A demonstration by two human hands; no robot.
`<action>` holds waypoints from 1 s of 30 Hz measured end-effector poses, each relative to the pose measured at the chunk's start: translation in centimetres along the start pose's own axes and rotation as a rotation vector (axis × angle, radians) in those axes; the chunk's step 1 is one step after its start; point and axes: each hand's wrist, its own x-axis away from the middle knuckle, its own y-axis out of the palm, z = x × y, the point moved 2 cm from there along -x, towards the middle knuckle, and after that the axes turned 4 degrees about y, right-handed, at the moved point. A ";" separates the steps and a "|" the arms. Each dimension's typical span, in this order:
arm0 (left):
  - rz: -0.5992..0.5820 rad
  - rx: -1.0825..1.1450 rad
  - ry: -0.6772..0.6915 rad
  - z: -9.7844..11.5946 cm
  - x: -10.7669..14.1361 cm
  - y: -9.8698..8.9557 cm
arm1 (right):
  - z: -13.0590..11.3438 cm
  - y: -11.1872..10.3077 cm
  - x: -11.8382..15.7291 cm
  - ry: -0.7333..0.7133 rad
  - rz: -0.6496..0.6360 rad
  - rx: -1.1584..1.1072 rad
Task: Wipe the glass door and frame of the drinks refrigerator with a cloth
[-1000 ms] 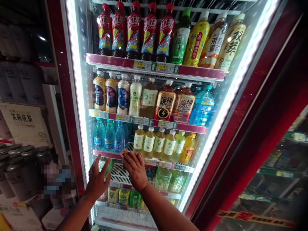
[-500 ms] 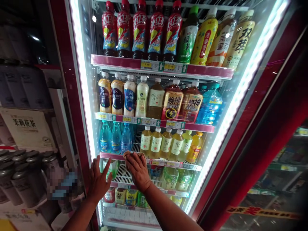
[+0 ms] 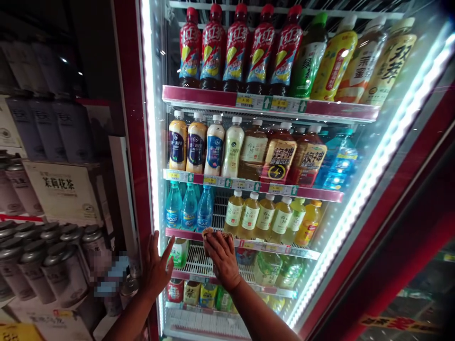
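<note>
My right hand (image 3: 224, 260) is closed over a crumpled brownish cloth (image 3: 207, 233), only part of which shows past the fingers. It is pressed up against the glass front of a lit drinks cooler, in line with a pink shelf edge (image 3: 186, 233). My left hand (image 3: 156, 267), with fingers spread and nothing in it, is by the cooler's left frame (image 3: 137, 156); whether it touches cannot be told. Behind the hands stand blue bottles (image 3: 189, 208) and pale yellow tea bottles (image 3: 250, 217).
Upper shelves hold red-capped tea bottles (image 3: 238, 49) and milk tea bottles (image 3: 195, 142). Bright light strips (image 3: 151, 123) run along the cooler's sides. Grey canisters (image 3: 60, 270) and a cream-coloured box (image 3: 66, 192) stand on shelves at left. Another cooler, with a dark red frame, is at right.
The view has turned left, so the cooler appears farther right. Relative to the cooler, my left hand has shifted slightly left; my right hand with the cloth stays at nearly the same spot.
</note>
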 end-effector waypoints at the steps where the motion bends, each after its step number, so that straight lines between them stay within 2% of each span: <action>1: -0.010 0.004 0.010 -0.2 0.0 0.0 | -0.2 0.2 0.3 -0.009 -0.004 0.013; 5: -0.027 0.000 0.031 -0.8 0.2 0.2 | -0.9 0.5 0.7 -0.051 -0.063 0.040; 12: -0.045 0.023 0.027 -1.8 0.6 0.4 | -1.2 0.5 -2.2 0.042 -0.024 0.044; 15: -0.038 0.026 0.030 -2.0 0.7 0.3 | -1.8 1.2 -1.7 0.010 -0.021 0.043; 19: -0.034 0.049 0.038 -2.2 0.4 -0.2 | -2.5 1.8 -1.1 -0.043 -0.082 0.020; 25: 0.069 0.090 0.048 -2.6 -0.4 -1.0 | -2.7 1.6 -3.6 -0.004 -0.067 0.024; 30: -0.017 0.073 0.045 -3.0 0.2 -0.3 | -3.9 2.7 -2.7 -0.073 -0.087 0.033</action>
